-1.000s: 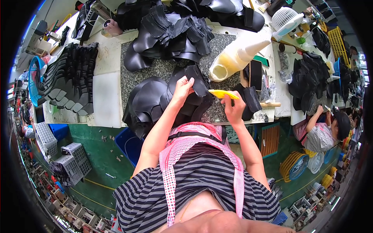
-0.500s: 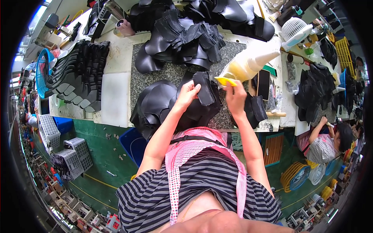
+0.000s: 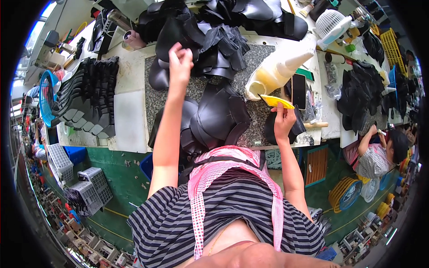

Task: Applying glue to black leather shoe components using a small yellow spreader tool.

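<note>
My left hand [image 3: 181,64] is over the far pile, fingers loosely curled and apart, in front of a smooth black curved panel [image 3: 172,38]. Whether a fingertip still touches that panel is hard to tell. Between thumb and fingers, my right hand [image 3: 284,121] pinches a flat yellow spreader [image 3: 276,102]. The spreader's far end is beside the open mouth of a cloudy plastic bottle [image 3: 275,71], which lies tilted with pale yellowish stuff inside. Closer to my body, overlapping black curved panels [image 3: 216,116] lie on a speckled stone slab [image 3: 259,120].
Rows of stacked black pieces [image 3: 89,94] lie to the left beside a white board [image 3: 129,118]. A phone [image 3: 298,91] and a wooden-handled tool [image 3: 316,125] lie at right. A white fan [image 3: 330,27] stands farther back. Another person [image 3: 380,152] works at the right.
My left hand has left the black strip near me and moved far and left to the pile, where a smooth panel now shows. My right hand moved slightly right and nearer, still holding the spreader.
</note>
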A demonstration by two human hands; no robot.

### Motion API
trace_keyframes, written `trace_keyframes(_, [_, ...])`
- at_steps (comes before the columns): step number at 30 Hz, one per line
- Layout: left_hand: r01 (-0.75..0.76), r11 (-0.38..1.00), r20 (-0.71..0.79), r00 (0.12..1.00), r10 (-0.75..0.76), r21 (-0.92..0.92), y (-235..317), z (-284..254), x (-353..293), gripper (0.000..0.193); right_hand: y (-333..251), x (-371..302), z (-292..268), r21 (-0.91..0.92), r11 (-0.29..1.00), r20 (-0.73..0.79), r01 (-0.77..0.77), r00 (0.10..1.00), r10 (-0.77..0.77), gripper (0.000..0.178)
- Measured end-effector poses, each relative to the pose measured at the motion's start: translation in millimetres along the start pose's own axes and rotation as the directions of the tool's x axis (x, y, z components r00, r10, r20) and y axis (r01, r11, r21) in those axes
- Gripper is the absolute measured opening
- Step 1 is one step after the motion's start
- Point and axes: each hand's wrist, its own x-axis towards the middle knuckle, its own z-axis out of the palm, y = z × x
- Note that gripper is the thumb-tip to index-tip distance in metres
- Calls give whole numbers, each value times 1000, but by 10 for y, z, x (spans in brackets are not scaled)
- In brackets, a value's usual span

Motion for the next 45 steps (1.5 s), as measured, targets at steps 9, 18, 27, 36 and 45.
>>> trace_keyframes(9, [166, 928, 429, 850, -306, 332, -1180, 457, -1628, 50, 143, -20, 83, 16, 998, -19, 63, 998, -63, 8])
trace_keyframes(18, [419, 902, 406, 846, -347, -102, -939, 264, -1194, 21, 164, 240, 279, -144, 989, -36, -15, 999, 10, 14])
trace_keyframes(27, [437, 898, 537, 772, -339, -61, -927, 321, -1235, 19, -201, -9, 609, -6, 958, 231, 288, 932, -279, 8])
trace_keyframes(36, [496, 856, 596, 734, -326, -143, -911, 225, -1188, 19, -223, 49, 410, 83, 923, 439, 375, 818, -372, 21])
trace_keyframes(45, [580, 786, 626, 699, -345, -215, -889, 303, -1161, 16, -309, -98, 152, 40, 892, 375, 450, 821, -431, 29])
